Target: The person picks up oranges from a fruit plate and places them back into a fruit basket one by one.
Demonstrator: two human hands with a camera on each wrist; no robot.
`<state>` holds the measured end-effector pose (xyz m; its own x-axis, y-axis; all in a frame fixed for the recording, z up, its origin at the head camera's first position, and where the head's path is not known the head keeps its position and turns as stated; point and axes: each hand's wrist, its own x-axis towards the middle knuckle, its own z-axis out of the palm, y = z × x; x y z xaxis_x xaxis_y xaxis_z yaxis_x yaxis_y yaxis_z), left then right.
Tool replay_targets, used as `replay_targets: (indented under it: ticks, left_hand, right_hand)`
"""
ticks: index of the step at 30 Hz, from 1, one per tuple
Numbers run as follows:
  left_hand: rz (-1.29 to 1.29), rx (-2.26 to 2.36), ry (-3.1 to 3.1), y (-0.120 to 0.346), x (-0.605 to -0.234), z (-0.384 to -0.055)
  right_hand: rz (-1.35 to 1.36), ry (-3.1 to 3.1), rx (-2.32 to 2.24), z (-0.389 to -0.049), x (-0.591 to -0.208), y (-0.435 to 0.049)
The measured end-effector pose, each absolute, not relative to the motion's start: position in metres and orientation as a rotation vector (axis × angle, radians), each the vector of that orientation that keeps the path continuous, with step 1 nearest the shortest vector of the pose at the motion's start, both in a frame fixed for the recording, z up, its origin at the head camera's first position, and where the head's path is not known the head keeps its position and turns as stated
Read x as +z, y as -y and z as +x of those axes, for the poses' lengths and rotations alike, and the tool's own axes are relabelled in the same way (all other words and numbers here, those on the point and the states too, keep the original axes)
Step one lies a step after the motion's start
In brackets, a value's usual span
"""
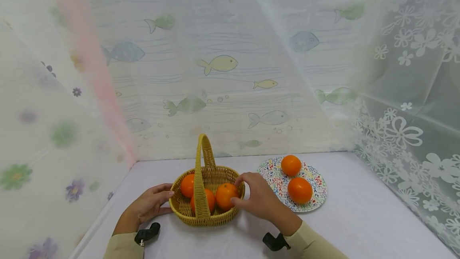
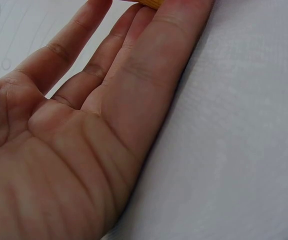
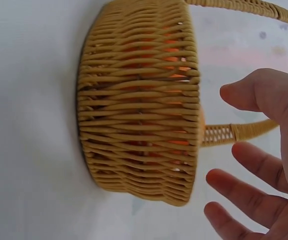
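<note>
A yellow wicker basket (image 1: 206, 222) with a tall arched handle stands upright on the table, holding three oranges. My left hand (image 1: 151, 204) touches the basket's left side with fingers fairly straight; in the left wrist view only a sliver of basket (image 2: 151, 3) shows past the fingers. Over the right rim is my right hand (image 1: 258, 197), thumb and fingertips beside the rightmost orange (image 1: 226, 196). From the right wrist, the basket's woven wall (image 3: 139, 110) is seen with that hand's fingers spread apart, nothing visible between them. The other oranges (image 1: 187, 186) sit left and behind the handle.
Right of the basket lies a round plate (image 1: 271, 175) with a multicoloured pattern, bearing two oranges (image 1: 300, 190). A white cloth (image 1: 359, 211) covers the table. Fish-printed curtain (image 1: 230, 91) hangs behind it, with patterned sheets at both sides.
</note>
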<state>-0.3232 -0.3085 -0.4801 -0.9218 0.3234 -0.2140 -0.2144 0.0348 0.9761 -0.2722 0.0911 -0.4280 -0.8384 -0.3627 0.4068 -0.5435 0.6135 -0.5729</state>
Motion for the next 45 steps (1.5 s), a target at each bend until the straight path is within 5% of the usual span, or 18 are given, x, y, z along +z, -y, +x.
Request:
replay_targets:
  ticks: [15, 45]
  left_hand:
    - [0.106, 1.941, -1.950, 0.308, -0.478, -0.321]
    - [0.126, 1.925, -1.971, 0.307, -0.479, -0.322]
  right_hand:
    - [0.706, 2.589, 1.055, -0.272, -0.417, -0.106]
    - [0.139, 2.917, 0.854, -0.282, -0.395, -0.233]
